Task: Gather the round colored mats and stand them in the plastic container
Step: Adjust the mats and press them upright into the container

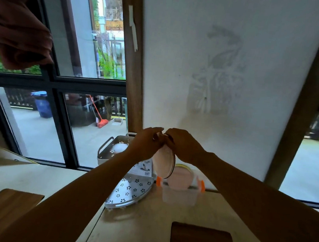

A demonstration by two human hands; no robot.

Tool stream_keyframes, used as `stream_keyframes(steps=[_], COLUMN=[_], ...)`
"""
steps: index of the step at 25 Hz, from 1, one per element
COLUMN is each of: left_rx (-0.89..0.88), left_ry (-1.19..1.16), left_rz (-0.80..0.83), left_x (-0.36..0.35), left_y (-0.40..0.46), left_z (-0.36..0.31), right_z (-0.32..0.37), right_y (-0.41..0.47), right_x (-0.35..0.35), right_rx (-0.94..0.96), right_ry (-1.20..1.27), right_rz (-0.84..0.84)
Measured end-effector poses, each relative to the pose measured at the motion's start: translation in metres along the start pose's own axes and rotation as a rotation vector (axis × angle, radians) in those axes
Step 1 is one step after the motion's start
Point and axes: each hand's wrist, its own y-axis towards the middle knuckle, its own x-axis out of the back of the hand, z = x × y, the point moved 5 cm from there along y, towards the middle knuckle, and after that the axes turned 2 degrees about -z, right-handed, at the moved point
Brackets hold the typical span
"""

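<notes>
My left hand (147, 145) pinches the top rim of the stack of round mats (164, 162), and my right hand (184, 144) closes on the same rim from the other side, so both grip the mats in the air above the far edge of the surface (166, 217). They look thin, light and a little floppy (the pale faces seem to bow slightly), so I judge the rim the best hold, pressed flat to keep the stack from fanning. The discs hang on edge, faces turned left and right, the long axis near upright. Just below and right stands the plastic container (179, 195) with orange clips, a pink mat (179, 179) already upright inside.
</notes>
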Motion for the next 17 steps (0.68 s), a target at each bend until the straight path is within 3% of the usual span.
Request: stream_keyframes(steps=[7,17], left_rx=[-0.123,-0.069], left_ry=[0.235,0.128], left_rz=[0.064,0.105], left_x=[-0.008,-0.031], left_y=[0.001,0.008], left_z=[-0.022,-0.017], right_z=[-0.019,-0.058], right_y=[-0.032,-0.048], right_x=[0.019,0.036], right_rx=[-0.06,-0.175], right_ry=[-0.057,0.017], right_rz=[0.013,-0.115])
